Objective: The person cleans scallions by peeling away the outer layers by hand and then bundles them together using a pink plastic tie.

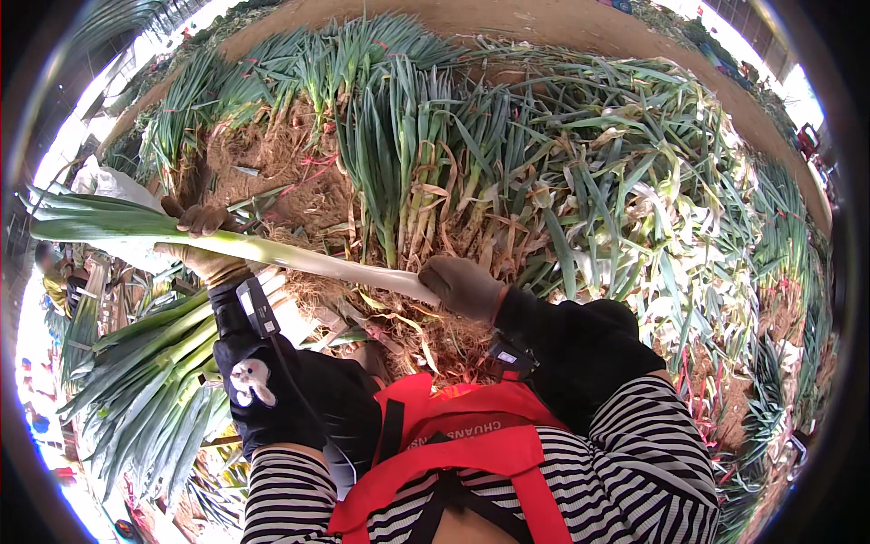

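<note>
A long leek (317,261) is stretched across in front of me, its green leaves out to the left and its white shaft toward the right. My left hand (213,258), in a brownish glove, is closed around it where green turns to white. At the white end, the gloved fingers of my right hand (464,286) are wrapped round the tip and hide the root. Below the leek lie tangled roots and dry peelings (426,343). To the lower left, a pile of trimmed leeks (163,372) fans out its leaves beside my left forearm.
Upright leek bundles (390,136) with rooty ends stand ahead of me. A broad heap of loose leaves and peelings (634,181) spreads to the right. A white sack (113,186) sits at the far left, near a seated person (59,281). Bare brown ground (535,18) runs behind.
</note>
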A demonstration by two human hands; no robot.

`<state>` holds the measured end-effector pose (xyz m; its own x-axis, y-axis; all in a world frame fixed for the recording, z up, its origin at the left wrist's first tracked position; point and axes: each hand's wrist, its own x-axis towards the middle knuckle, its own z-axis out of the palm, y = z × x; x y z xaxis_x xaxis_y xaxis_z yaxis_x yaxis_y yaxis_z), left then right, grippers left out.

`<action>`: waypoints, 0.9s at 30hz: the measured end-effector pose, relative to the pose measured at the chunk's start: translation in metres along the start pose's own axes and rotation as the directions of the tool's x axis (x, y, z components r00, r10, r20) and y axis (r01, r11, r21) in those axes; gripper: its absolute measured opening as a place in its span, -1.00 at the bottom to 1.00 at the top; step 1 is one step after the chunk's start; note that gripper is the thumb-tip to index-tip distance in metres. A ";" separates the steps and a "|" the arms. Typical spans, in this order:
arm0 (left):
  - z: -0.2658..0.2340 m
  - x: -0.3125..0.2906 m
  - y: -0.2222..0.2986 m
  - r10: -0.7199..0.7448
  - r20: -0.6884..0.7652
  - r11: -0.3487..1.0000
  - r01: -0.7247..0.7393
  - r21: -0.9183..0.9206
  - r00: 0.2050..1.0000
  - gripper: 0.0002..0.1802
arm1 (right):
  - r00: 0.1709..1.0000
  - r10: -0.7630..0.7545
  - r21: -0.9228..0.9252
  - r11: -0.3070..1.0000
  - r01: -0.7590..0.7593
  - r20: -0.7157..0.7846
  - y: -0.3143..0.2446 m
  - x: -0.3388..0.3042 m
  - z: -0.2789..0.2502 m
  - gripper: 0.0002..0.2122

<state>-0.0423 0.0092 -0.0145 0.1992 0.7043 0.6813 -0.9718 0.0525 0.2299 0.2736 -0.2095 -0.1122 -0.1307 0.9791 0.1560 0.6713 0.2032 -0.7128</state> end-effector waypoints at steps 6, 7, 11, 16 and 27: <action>0.028 0.000 -0.005 -0.017 -0.075 0.988 0.005 -0.153 0.997 -0.45 | 0.911 -0.398 0.155 0.912 0.381 0.103 0.024 0.002 0.000 -0.75; 0.027 0.001 -0.014 -0.007 -0.084 0.980 -0.009 -0.198 0.996 -0.52 | 0.747 -0.662 0.036 0.750 0.661 0.058 0.034 0.000 0.000 -0.72; 0.024 0.001 -0.006 -0.056 -0.055 0.960 0.038 -0.278 0.997 -0.63 | 0.805 -0.251 0.618 0.766 -0.175 0.538 0.015 -0.005 0.012 -0.70; 0.025 -0.001 -0.020 -0.195 0.024 0.959 0.196 -0.204 0.980 -0.50 | 0.763 -0.074 0.263 0.956 -0.128 0.642 0.004 0.010 0.000 -0.81; 0.023 0.002 -0.037 -0.202 -0.211 0.955 0.240 0.173 0.956 -0.29 | 0.709 0.558 0.746 -0.221 0.628 -0.432 0.154 -0.010 -0.189 -0.41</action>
<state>-0.0032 -0.0076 -0.0063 0.3605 0.8126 0.4581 -0.8586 0.0971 0.5033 0.5159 -0.1902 -0.0944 0.5969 0.8023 0.0084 -0.7746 0.5790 -0.2543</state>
